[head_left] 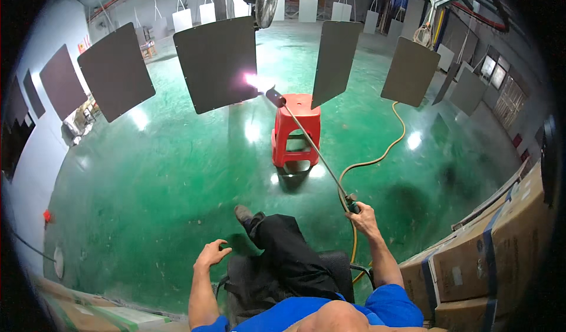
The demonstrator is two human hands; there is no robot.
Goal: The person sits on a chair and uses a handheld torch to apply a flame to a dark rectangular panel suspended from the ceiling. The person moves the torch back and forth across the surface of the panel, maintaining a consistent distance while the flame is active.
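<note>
My right hand (pixel 365 219) is wrapped round the handle of a long gas torch (pixel 312 143), which slants away and up to the left. Pinkish-white flame (pixel 254 82) comes from its burner head, meeting the right edge of a dark grey hanging panel (pixel 217 61). Below the burner stands a red plastic stool (pixel 296 128). A yellow hose (pixel 377 159) runs from near the handle across the floor. My left hand (pixel 211 254) holds nothing; its fingers are loosely bent and apart, above the left side of the black chair (pixel 247 285) I sit on.
More dark panels (pixel 116 72) hang in a row left and right, including a narrow-looking one (pixel 336 61) behind the stool. A fan (pixel 266 3) stands beyond them. Cardboard boxes (pixel 466 267) are stacked close on my right. The floor (pixel 147 196) is glossy green.
</note>
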